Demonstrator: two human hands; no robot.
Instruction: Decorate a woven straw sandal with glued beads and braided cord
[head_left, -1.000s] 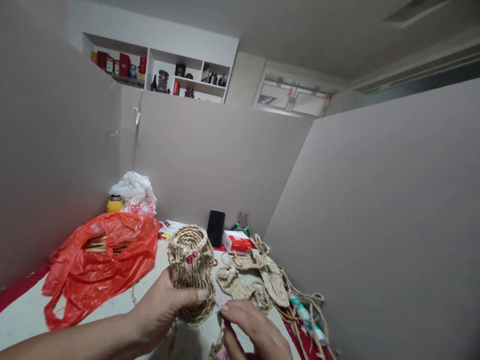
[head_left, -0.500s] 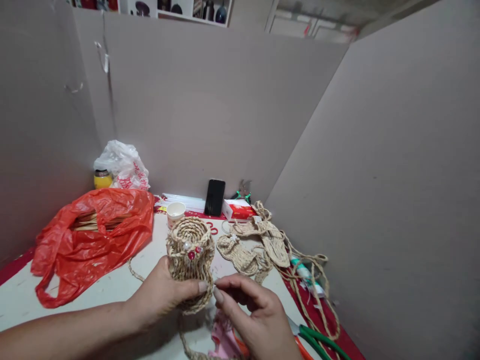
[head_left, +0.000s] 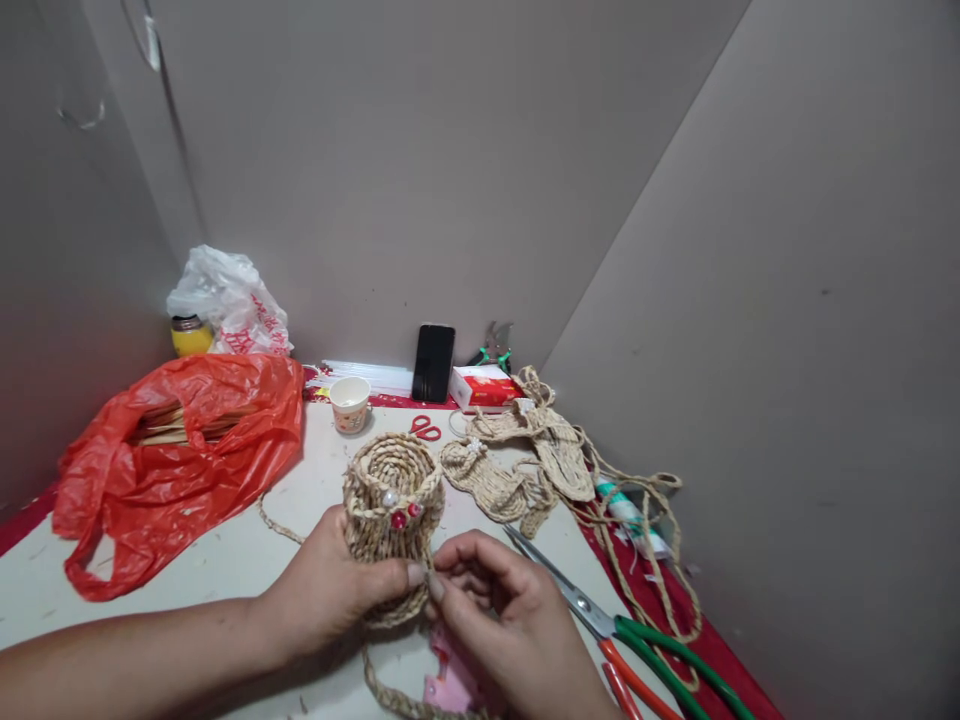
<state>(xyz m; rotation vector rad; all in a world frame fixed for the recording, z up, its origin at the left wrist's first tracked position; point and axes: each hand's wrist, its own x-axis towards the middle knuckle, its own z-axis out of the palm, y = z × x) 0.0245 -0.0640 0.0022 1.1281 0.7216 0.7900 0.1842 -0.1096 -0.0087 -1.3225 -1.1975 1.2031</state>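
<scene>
My left hand (head_left: pixel 341 575) is closed around a small slipper (head_left: pixel 390 550) of coiled, braided straw, with its thumb along the near side. Red and white beads sit on the slipper's band. At the slipper's lower right edge, thumb and index finger of my right hand (head_left: pixel 499 595) are pinched together against the straw. What exactly lies between those fingertips is too small to make out. A loose straw braid (head_left: pixel 386 695) trails below the slipper. Under my right hand a pink tool (head_left: pixel 446 690), possibly a glue gun, is partly hidden.
Green-handled scissors (head_left: pixel 600 615) and an orange-handled tool (head_left: pixel 637 680) lie right of my right hand. Beyond are more straw slippers (head_left: pixel 487 480), red scissors (head_left: pixel 425 429), a paper cup (head_left: pixel 349 405), a phone (head_left: pixel 433 362) and a red box (head_left: pixel 486 388). At left spreads a red plastic bag (head_left: pixel 172 490).
The camera view has tilted down and shifted, showing more of the scissors at right. My hands keep hold of the slipper at nearly the same spots.
</scene>
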